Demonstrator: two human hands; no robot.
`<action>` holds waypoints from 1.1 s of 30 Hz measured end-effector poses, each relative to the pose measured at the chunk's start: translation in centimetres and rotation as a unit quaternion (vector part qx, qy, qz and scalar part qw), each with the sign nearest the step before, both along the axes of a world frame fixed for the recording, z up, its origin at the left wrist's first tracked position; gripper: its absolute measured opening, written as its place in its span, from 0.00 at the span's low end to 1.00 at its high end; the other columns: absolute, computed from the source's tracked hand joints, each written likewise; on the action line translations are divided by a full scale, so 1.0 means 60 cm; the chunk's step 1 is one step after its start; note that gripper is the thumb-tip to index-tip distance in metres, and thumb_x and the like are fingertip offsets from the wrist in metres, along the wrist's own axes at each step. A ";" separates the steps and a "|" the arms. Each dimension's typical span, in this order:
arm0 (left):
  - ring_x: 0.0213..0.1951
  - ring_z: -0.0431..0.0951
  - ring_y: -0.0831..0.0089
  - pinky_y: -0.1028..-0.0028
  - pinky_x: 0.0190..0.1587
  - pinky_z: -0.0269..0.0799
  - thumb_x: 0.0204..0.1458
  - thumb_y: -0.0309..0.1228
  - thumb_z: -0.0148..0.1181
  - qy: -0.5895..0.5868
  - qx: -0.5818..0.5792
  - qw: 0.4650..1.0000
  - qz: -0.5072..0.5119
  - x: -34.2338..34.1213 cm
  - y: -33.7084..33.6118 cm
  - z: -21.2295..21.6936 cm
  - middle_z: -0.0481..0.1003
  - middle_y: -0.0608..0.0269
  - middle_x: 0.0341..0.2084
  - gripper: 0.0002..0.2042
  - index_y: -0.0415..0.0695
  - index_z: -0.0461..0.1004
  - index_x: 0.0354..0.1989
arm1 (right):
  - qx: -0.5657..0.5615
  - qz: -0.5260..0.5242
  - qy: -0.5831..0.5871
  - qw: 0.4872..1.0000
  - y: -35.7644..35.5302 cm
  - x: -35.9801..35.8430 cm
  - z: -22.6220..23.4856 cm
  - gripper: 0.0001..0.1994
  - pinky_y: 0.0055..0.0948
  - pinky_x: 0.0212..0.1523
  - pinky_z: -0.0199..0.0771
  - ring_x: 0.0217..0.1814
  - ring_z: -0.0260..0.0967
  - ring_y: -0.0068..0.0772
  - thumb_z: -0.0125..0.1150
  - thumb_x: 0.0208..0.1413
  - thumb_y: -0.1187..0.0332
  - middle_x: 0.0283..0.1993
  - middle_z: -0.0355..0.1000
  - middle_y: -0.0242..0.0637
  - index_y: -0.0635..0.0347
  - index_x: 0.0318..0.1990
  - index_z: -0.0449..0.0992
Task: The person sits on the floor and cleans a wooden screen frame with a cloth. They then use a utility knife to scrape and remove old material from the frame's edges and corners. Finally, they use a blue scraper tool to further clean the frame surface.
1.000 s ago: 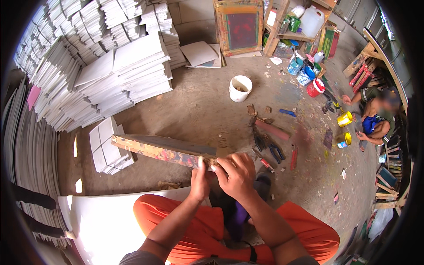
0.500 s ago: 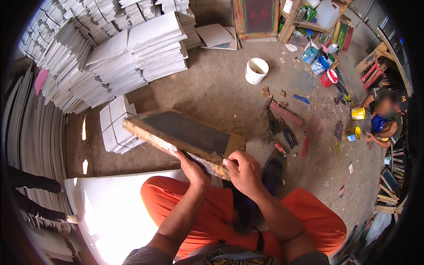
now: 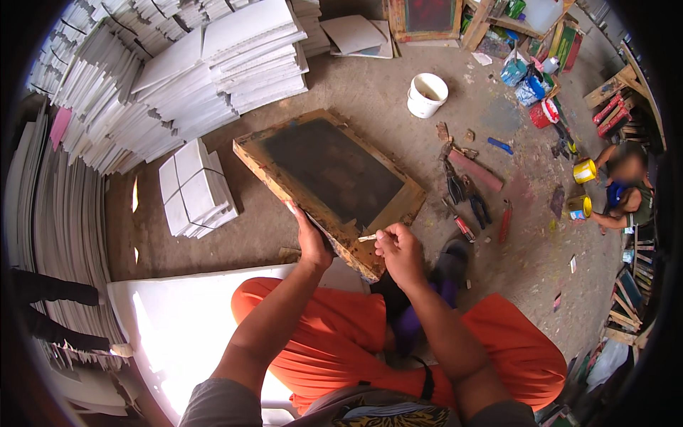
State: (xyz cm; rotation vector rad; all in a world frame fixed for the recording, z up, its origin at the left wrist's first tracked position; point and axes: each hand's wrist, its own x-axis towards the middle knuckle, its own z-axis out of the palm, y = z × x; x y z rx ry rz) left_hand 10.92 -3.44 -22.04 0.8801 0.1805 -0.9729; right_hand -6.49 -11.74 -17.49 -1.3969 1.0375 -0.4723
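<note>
A wooden screen-printing frame [image 3: 331, 174] with dark mesh tilts above my lap, its wood stained and blotched. My left hand [image 3: 313, 242] supports it along the near left edge, thumb up against the side and fingers partly hidden beneath. At the near right corner, my right hand [image 3: 400, 249] pinches a small pale strip [image 3: 367, 238] between thumb and finger. That strip touches or hovers just over the wood; I cannot tell which, nor whether it is still stuck there.
Tied white sheets [image 3: 196, 188] lie left, below tall stacks [image 3: 256, 57]. A white bucket [image 3: 427, 96] stands beyond the frame. Pliers [image 3: 454, 186], a red-handled cutter [image 3: 461, 222] and a pink roll [image 3: 477, 171] lie right. Another person [image 3: 629, 185] holds yellow cans [image 3: 584, 171] at far right.
The frame has swung away from me and tipped so its mesh faces up more fully. My right hand has shifted slightly right, and a pale strip now shows in its fingers.
</note>
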 end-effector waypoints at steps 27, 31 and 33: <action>0.73 0.59 0.52 0.54 0.73 0.57 0.61 0.75 0.35 0.007 0.095 0.994 0.062 0.004 -0.005 0.015 0.54 0.55 0.76 0.48 0.49 0.49 0.79 | -0.291 0.268 -0.004 0.918 -0.018 -0.037 0.012 0.13 0.36 0.46 0.77 0.45 0.76 0.39 0.72 0.53 0.73 0.42 0.78 0.35 0.55 0.47 0.85; 0.71 0.61 0.52 0.54 0.72 0.58 0.61 0.74 0.35 0.001 0.089 0.995 0.048 0.014 -0.006 0.027 0.57 0.55 0.75 0.48 0.49 0.51 0.79 | -0.292 0.295 -0.010 0.910 -0.020 -0.042 0.011 0.16 0.39 0.50 0.78 0.50 0.75 0.43 0.72 0.52 0.71 0.47 0.77 0.36 0.53 0.51 0.84; 0.70 0.62 0.52 0.54 0.72 0.59 0.61 0.74 0.35 0.005 0.062 0.998 0.030 0.030 -0.002 0.024 0.59 0.55 0.73 0.47 0.49 0.52 0.78 | -0.288 0.301 -0.020 0.909 -0.020 -0.044 0.015 0.17 0.39 0.51 0.78 0.52 0.74 0.43 0.72 0.53 0.70 0.49 0.77 0.36 0.52 0.52 0.83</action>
